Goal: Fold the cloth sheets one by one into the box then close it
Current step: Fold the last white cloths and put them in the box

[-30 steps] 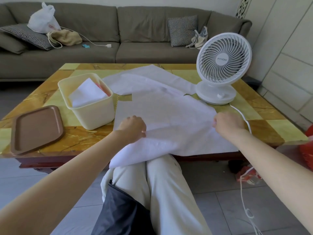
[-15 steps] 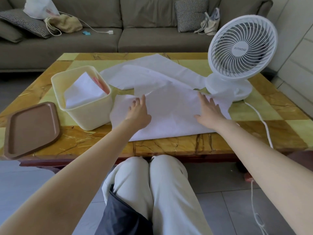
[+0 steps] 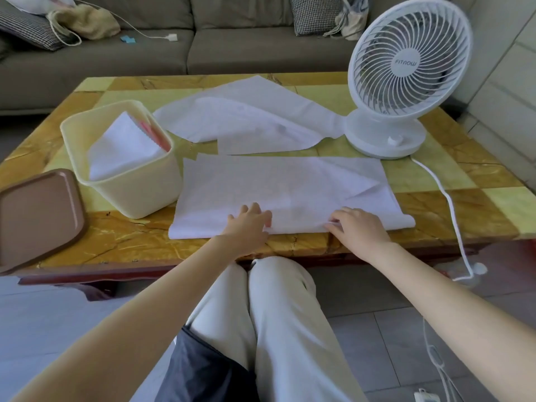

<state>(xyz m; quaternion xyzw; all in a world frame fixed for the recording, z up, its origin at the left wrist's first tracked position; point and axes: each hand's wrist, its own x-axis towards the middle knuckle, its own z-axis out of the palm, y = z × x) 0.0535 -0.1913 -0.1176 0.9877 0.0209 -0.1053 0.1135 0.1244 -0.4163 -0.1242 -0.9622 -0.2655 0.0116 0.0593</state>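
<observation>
Folded cloth sheet (image 3: 284,192) lies flat on table (image 3: 116,245) near front edge, just right of box (image 3: 127,195). L hand (image 3: 249,224) rests on its near fold w/ fingers relaxed, holding nothing. R hand (image 3: 359,230) sits at same fold, fingertips on the edge; pinching or only pressing, can't tell. Box is open, w/ a white folded sheet (image 3: 121,146) inside. Brown lid (image 3: 37,216) lies left of it. A second sheet (image 3: 246,117) is spread behind, its corner touching fan (image 3: 406,71) base. Fan cord (image 3: 446,198) runs off the table's right side.
</observation>
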